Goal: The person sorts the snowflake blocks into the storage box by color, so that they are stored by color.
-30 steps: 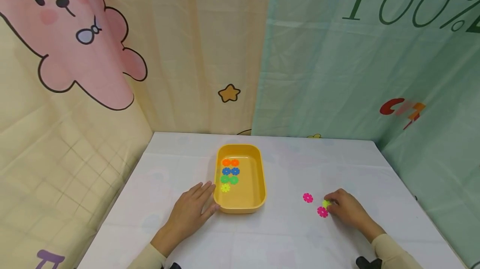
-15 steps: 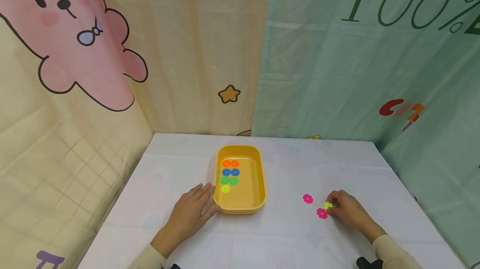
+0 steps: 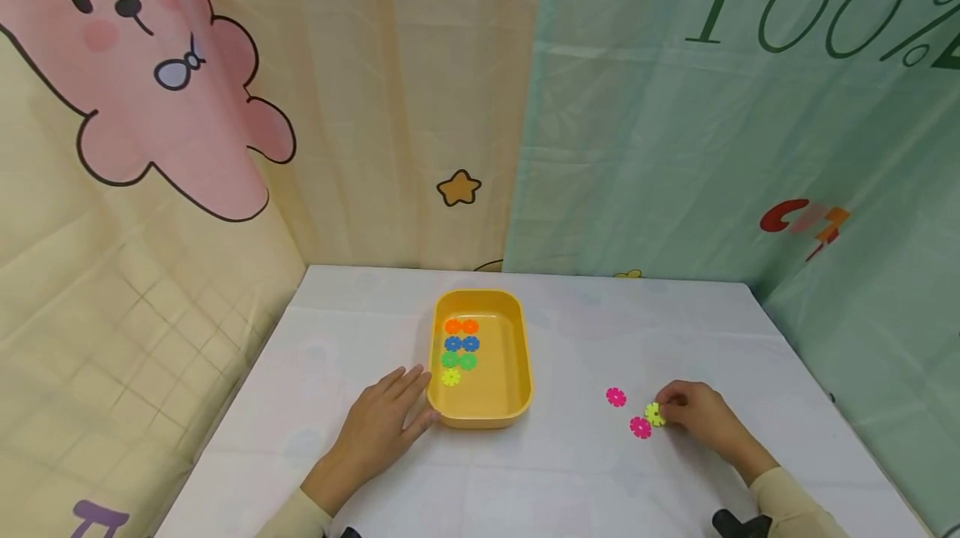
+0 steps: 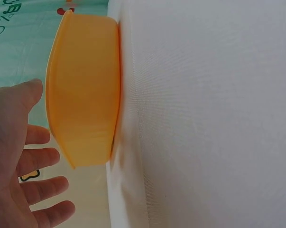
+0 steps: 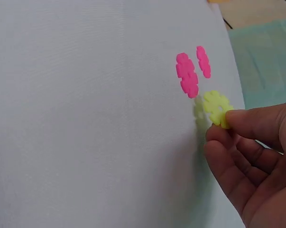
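Observation:
Between thumb and fingertips my right hand (image 3: pixel 701 420) pinches a yellow snowflake disc (image 5: pixel 216 108), tilted up off the white cloth. Just left of it lie two pink snowflake discs, one close by (image 3: pixel 641 427) and the other farther back (image 3: pixel 616 397). My left hand (image 3: pixel 382 421) has its fingers spread at the left side of a yellow tray (image 3: pixel 504 420), the fingertips at its rim. Inside the tray's left half sit pairs of orange (image 3: pixel 470 326), blue (image 3: pixel 470 344) and green discs (image 3: pixel 467 361), with a single yellow disc (image 3: pixel 451 377) in front of them.
A white cloth covers the table (image 3: pixel 555 480). Printed curtains (image 3: pixel 637 146) hang along the back and both sides. Dark straps or devices (image 3: pixel 738 525) show at the wrists.
My right hand has lifted the yellow disc up off the cloth, turning its face into view. The nearer pink disc has shifted slightly left. My left hand and the tray stay put.

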A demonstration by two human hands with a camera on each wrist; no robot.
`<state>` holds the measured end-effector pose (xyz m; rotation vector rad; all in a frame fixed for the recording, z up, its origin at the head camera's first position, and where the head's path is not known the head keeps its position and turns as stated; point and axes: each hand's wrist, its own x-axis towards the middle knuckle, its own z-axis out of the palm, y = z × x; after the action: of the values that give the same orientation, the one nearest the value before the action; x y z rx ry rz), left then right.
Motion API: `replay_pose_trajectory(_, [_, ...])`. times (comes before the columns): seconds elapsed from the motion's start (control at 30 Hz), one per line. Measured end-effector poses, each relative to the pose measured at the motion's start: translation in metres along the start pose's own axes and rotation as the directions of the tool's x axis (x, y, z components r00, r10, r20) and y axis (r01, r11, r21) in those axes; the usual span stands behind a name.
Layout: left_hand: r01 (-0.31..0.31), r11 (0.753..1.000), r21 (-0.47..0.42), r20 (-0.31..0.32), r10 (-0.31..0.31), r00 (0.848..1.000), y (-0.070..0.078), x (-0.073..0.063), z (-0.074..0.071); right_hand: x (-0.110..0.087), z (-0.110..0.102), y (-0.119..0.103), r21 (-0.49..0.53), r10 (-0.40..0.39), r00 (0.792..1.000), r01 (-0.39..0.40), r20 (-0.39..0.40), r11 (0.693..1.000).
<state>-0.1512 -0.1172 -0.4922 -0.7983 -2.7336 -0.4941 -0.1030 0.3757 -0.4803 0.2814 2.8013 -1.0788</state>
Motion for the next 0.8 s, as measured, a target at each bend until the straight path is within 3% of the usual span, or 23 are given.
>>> replay_pose_trajectory(0.13, [-0.001,1.0,0.003,-0.002,0.001,1.0,0.0,0.0,-0.001,0.0,-0.004,-0.004,0.128,0.043,0.999,-0.042,-0.002,0.991])
replay_pose_trajectory(0.33, [0.004,1.0,-0.006,0.004,-0.004,1.0,0.001,0.0,-0.002,0.003,-0.007,-0.011,0.276,0.024,1.0,-0.018,-0.018,0.961])
replay_pose_trajectory(0.8, [0.01,1.0,-0.005,0.02,-0.01,1.0,0.002,0.0,-0.001,0.013,-0.01,-0.048,0.408,-0.012,0.997,0.04,-0.072,0.912])
